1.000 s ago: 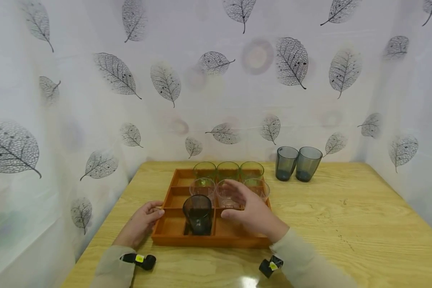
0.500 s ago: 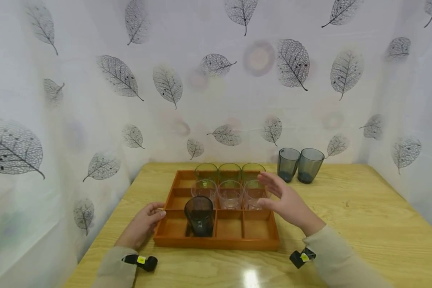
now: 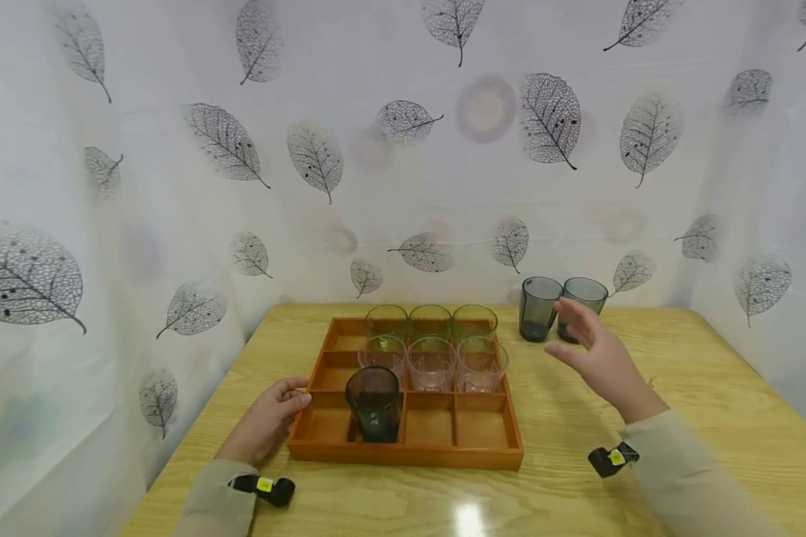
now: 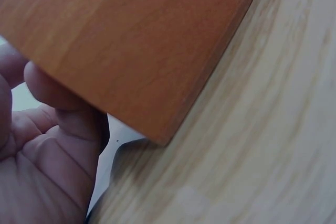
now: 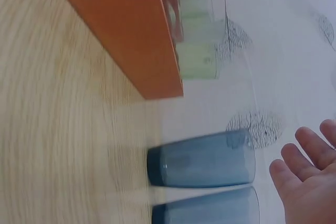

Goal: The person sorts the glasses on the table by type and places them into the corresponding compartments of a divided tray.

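My left hand [image 3: 265,419] rests at the left side of a wooden compartment tray [image 3: 406,453], thumb and fingers touching its outer wall. In the left wrist view, the thumb [image 4: 58,90] lies against that wall near a corner. A dark tumbler [image 3: 374,406] leans in a front compartment. Clear glasses [image 3: 432,369] fill part of the middle row, with green-tinted glasses [image 3: 430,322] behind. My right hand [image 3: 601,365] hovers with spread fingers, holding nothing, before two blue-grey tumblers [image 3: 537,309] on the table. It partly hides the right tumbler [image 5: 210,208] in the head view.
The light wooden table [image 3: 698,403] extends to the right of the tray. A white curtain [image 3: 403,201] with leaf prints hangs behind and at both sides. Two tray compartments [image 3: 430,419] at the front right hold nothing, as do the left ones of the back and middle rows.
My right hand has moved from over the tray rightward to the two standing tumblers, uncovering the tray's right part. The left hand stays at the tray's side. The tumblers have not moved.
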Motion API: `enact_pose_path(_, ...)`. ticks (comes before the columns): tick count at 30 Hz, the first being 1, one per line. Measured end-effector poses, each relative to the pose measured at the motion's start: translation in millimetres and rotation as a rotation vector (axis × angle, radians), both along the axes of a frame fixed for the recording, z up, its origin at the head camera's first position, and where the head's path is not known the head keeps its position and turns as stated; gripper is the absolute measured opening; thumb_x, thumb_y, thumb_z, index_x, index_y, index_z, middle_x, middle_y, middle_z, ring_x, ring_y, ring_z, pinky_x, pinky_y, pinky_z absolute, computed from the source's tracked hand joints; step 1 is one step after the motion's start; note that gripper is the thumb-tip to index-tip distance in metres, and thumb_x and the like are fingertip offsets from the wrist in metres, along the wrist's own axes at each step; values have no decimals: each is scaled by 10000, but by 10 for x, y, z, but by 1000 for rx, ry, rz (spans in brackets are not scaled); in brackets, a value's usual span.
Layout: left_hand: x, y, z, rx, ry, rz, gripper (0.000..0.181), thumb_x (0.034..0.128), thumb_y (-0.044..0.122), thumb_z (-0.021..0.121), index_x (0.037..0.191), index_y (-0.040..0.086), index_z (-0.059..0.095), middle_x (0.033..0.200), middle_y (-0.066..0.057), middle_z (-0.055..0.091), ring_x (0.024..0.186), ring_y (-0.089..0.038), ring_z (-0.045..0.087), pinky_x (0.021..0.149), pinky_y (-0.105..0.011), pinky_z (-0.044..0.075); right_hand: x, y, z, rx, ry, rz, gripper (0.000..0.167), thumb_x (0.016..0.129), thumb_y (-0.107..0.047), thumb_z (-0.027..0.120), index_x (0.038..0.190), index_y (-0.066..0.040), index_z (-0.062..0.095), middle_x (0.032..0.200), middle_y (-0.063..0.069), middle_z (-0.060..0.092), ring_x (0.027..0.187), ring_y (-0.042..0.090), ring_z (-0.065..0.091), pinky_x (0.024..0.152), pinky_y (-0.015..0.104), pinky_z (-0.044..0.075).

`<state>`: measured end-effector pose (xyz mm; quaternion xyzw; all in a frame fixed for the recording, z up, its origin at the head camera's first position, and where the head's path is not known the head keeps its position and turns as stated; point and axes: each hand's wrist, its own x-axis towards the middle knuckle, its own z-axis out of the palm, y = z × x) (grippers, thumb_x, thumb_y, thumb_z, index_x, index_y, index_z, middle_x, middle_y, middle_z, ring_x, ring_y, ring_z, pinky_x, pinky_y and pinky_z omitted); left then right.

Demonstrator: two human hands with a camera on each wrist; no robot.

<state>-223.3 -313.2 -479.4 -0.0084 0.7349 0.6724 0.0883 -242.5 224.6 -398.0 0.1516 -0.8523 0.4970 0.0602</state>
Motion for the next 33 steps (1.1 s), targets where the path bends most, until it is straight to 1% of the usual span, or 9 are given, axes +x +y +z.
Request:
enact_pose_path(3, 0, 0, -6, -5, 2, 6, 480, 1028, 119, 587, 1414, -73, 377, 983, -41, 529, 636, -101, 454, 531, -231, 429, -24, 123, 26, 14, 5, -29, 867, 989, -340, 678, 1635, -151, 133, 1649, 130, 215, 1464, 475, 219, 1082, 663, 273)
enact_pose_path(8, 4, 6, -9, -18, 5, 4, 483, 1029, 130, 589, 1415, -69, 378, 991, -40, 528, 651, -108, 456, 535, -234, 434, -59, 313, 48, 13, 30, -73, 844, 1005, -340, 653, 1639, -194, 117, 1661, 130, 180, 1463, 496, 190, 1071, 674, 265)
enact_pose_path(11, 5, 9, -5, -16, 6, 6, 477, 1029, 125, 587, 1412, -71, 380, 995, -42, 526, 657, -110, 458, 533, -235, 437, -83, 413, 56, 18, 41, -89, 843, 1011, -346, 640, 1642, -232, 93, 1674, 119, 137, 1462, 510, 166, 1038, 710, 267)
enact_pose_path(13, 5, 9, -3, -15, 3, 9, 475, 1028, 120, 587, 1412, -70, 381, 995, -44, 525, 659, -110, 458, 530, -236, 439, -105, 474, 62, 20, 36, -101, 851, 1011, -354, 638, 1641, -254, 75, 1680, 104, 113, 1464, 512, 154, 1029, 723, 262)
enact_pose_path(15, 4, 8, -2, -15, -1, 11, 477, 1028, 119, 586, 1414, -69, 379, 999, -45, 522, 661, -111, 458, 532, -236, 438, -133, 529, 67, 20, 29, -111, 866, 1010, -356, 638, 1642, -249, 55, 1683, 100, 92, 1464, 516, 144, 1028, 730, 252)
enact_pose_path(19, 2, 5, -7, -18, 0, 8, 485, 1030, 134, 589, 1418, -68, 379, 1010, -45, 523, 671, -117, 465, 542, -239, 441, -206, 628, 78, 9, 13, -140, 908, 1002, -388, 641, 1642, -206, 23, 1684, 113, 58, 1464, 523, 130, 1054, 716, 231)
enact_pose_path(25, -7, -9, -6, -23, -5, 7, 479, 1031, 138, 591, 1412, -69, 387, 1005, -49, 528, 651, -111, 463, 540, -234, 437, -343, 748, 65, 9, -9, -183, 935, 1000, -426, 627, 1638, -192, -15, 1683, 121, 25, 1471, 509, 121, 1096, 677, 212)
enact_pose_path(28, -7, -15, -9, -23, -5, 2, 481, 1034, 142, 590, 1414, -69, 386, 998, -44, 530, 644, -105, 460, 538, -232, 435, -416, 793, 54, 15, -18, -190, 951, 998, -443, 623, 1636, -183, -33, 1681, 128, 12, 1480, 495, 109, 1103, 673, 204)
enact_pose_path(33, 9, -6, -9, -8, -6, 2, 474, 1033, 138, 587, 1410, -65, 384, 994, -32, 525, 668, -106, 464, 550, -230, 434, -550, 817, 24, 14, -41, -178, 990, 992, -463, 623, 1627, -189, -86, 1677, 131, -28, 1497, 462, 67, 1105, 677, 191)
